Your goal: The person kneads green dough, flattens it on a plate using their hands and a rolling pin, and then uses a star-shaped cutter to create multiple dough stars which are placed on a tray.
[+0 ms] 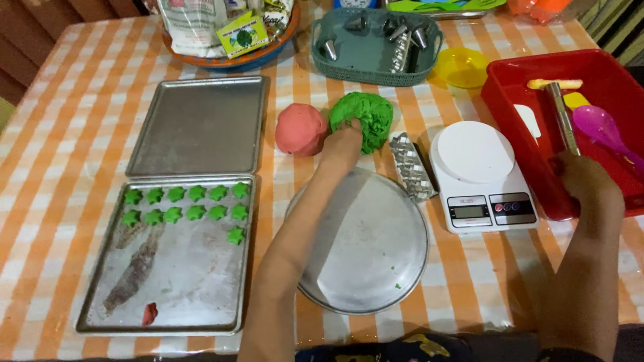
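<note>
Left hand (341, 144) digs fingers into green dough lump (364, 119) beside pink dough ball (300, 129), above round metal pan (376, 248) | Right hand (585, 179) closed around metal rolling pin (561, 115) in red bin (520, 131), its long axis running away from the person, slightly left.

1. The left hand (342, 144) is gripping the green dough (365, 119), hemmed in by the pink dough ball (300, 129) and the metal cutter (410, 165).
2. The round metal plate (376, 268) is lying bare below it.
3. The right hand (585, 179), holding a metal rod (562, 117), is crowding the red tray's (510, 121) rim beside the white scale (479, 175).
</note>
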